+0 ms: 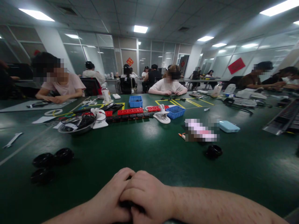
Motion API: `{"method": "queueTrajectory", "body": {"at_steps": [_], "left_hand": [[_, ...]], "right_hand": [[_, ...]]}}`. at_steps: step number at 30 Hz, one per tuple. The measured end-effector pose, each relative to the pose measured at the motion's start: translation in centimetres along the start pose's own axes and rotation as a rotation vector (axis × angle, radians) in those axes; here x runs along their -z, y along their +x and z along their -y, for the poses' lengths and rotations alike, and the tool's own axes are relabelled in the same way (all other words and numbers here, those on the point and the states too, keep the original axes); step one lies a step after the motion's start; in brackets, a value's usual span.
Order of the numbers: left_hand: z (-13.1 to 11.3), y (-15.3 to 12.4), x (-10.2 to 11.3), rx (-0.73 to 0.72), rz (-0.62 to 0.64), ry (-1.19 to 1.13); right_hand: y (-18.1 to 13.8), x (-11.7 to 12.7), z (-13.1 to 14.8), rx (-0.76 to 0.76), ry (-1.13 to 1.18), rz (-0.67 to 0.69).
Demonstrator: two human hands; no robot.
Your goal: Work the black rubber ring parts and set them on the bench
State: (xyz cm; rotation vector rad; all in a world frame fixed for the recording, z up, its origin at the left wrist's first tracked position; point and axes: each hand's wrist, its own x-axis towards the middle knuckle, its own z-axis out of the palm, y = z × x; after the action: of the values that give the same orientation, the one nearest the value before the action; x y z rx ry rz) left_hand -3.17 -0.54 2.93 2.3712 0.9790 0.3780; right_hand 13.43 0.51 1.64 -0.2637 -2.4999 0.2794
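Note:
At the near edge of the green table, my left hand [118, 196] and my right hand [149, 197] are pressed together, fingers curled. Between them a bit of a black part [127, 204] shows; the fingers hide most of it, so its full shape cannot be made out. The right hand lies over the left one's fingers. Away to the left sit several black, ring-like round parts [64, 155] in a loose group. Another black round part [214, 151] stands by itself to the right, beyond my right hand.
Across the green table [149, 146] lie a bowl of cables [77, 124], white clip stands [162, 115], a row of red trays [130, 111], blue bins [175, 112] and a light blue case [229, 126]. A wrench [12, 140] is at far left. Several people sit opposite.

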Motion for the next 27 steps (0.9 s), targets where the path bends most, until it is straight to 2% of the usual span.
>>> {"method": "queueTrajectory", "body": {"at_steps": [3, 5, 10, 14, 17, 22, 27], "left_hand": [[0.3, -0.1, 0.1, -0.003, -0.002, -0.045], [0.8, -0.2, -0.1, -0.03, -0.003, -0.005], [1.7, -0.5, -0.8, -0.051, -0.024, 0.09], [1.8, -0.6, -1.1, -0.02, -0.119, 0.125], [1.6, -0.6, -1.4, 0.027, -0.162, 0.14], [1.2, -0.5, -1.6, 0.05, -0.161, 0.165], [0.6, -0.2, -0.8, -0.02, -0.108, 0.113]], "right_hand": [[0.1, 0.2, 0.0, 0.08, 0.039, -0.018], [0.2, 0.2, -0.1, 0.072, 0.035, -0.037], [0.0, 0.2, 0.0, -0.07, -0.021, -0.109], [0.0, 0.3, 0.1, -0.21, -0.038, -0.061], [0.0, 0.2, 0.1, -0.257, -0.046, -0.03], [-0.1, 0.1, 0.1, -0.247, -0.074, 0.014], [0.0, 0.2, 0.2, -0.131, -0.037, 0.036]]}}
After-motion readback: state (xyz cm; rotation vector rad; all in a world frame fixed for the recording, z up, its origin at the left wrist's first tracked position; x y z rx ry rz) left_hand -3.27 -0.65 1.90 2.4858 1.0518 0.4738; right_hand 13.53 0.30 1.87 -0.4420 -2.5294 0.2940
